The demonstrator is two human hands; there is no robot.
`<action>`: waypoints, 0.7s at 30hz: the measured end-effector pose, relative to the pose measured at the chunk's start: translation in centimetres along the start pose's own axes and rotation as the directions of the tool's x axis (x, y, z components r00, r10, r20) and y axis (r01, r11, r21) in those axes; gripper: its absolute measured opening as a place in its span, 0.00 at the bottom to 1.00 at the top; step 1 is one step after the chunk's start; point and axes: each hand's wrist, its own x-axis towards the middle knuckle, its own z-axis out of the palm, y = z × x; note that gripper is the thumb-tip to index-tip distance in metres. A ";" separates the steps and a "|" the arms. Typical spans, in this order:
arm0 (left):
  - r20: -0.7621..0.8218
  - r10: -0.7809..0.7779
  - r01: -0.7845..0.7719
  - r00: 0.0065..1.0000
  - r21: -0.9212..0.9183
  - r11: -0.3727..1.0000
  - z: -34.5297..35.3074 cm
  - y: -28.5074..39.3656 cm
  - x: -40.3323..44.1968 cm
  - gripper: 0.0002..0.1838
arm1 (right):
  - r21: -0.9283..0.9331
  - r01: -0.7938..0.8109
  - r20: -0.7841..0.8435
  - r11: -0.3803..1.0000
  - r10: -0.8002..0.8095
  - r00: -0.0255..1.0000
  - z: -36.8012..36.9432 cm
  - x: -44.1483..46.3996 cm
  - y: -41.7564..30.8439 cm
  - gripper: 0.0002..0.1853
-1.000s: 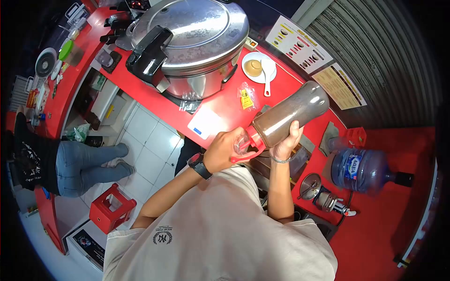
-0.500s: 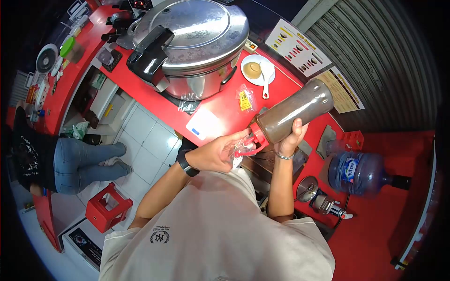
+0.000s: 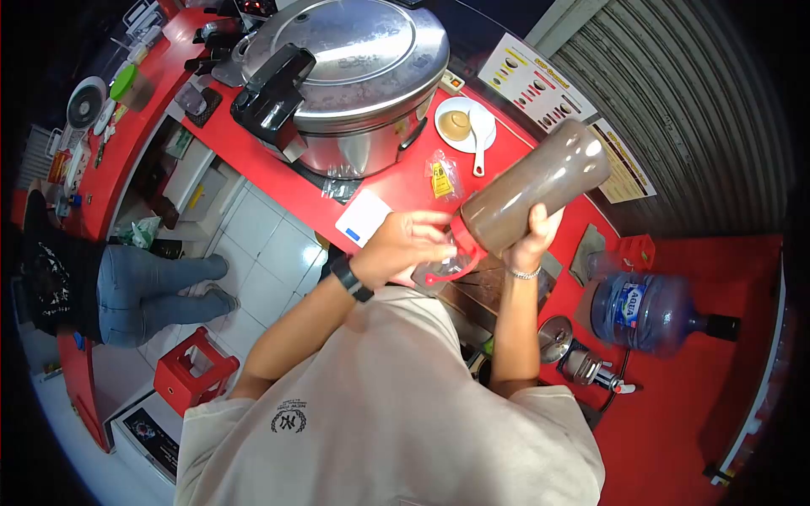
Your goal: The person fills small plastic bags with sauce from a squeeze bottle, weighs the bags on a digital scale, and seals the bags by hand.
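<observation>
My right hand (image 3: 533, 239) is wrapped round a large clear squeeze bottle (image 3: 540, 187) filled with something brown. The bottle is tilted, its red cap (image 3: 462, 238) pointing down toward my left. At that cap, my left hand (image 3: 409, 246) has its fingers curled round the spout area, slightly blurred. Clear plastic that looks like a small bag (image 3: 429, 273) hangs under these fingers, and a red strap (image 3: 456, 276) from the cap loops beside it. The spout's tip is hidden by the fingers and plastic.
A big steel rice cooker (image 3: 363, 76) stands on the red counter. Near it are a white plate (image 3: 454, 145) with a bowl and spoon, a yellow packet (image 3: 440, 180) and a white card (image 3: 363, 221). A water jug (image 3: 650, 312) is at right, a red stool (image 3: 198, 371) and a person (image 3: 126, 287) at left.
My left hand has turned and shifted up and left, its fingers now over the cap. The bottle has risen slightly to the right in my right hand.
</observation>
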 end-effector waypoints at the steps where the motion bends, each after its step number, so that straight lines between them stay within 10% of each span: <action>1: 0.053 0.021 -0.018 0.998 -0.055 0.998 0.0 1.0 0.4 0.31 | 0.022 0.007 0.045 1.000 -0.008 0.999 0.2 0.7 -0.5 0.40; 12: 0.204 0.383 -0.431 0.901 0.312 0.847 0.1 8.6 3.6 0.32 | 0.031 0.136 0.285 0.990 -0.139 0.948 5.4 8.9 -7.5 0.40; 21: 0.183 0.373 -0.415 0.910 0.345 0.842 0.0 9.0 3.4 0.29 | 0.070 0.153 0.377 0.986 -0.168 0.911 6.5 9.7 -8.4 0.44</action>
